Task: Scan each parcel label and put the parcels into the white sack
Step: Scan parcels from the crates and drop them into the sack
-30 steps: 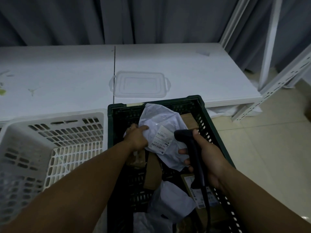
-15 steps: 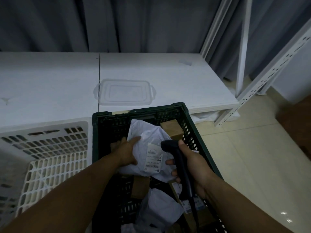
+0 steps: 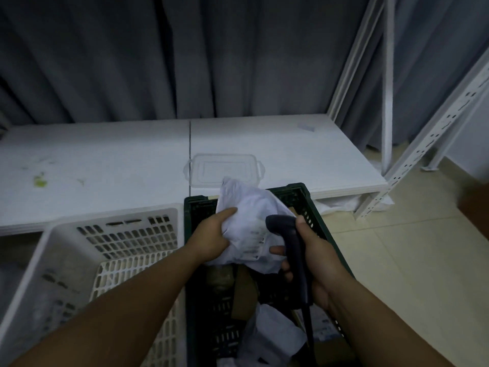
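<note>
The left grip (image 3: 211, 241) clutches a crumpled white parcel (image 3: 251, 207), held above a dark green crate (image 3: 309, 197). Just right of it, the right grip (image 3: 317, 258) is wrapped around a black scanner (image 3: 289, 234), whose head is beside the parcel.

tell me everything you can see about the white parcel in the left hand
The white parcel is a soft, crumpled plastic mailer held above the dark green crate. The left hand grips its left side, thumb on top. Its printed label, too blurred to read, faces up on the right part, close beside the head of the scanner that the right hand grips.
</note>
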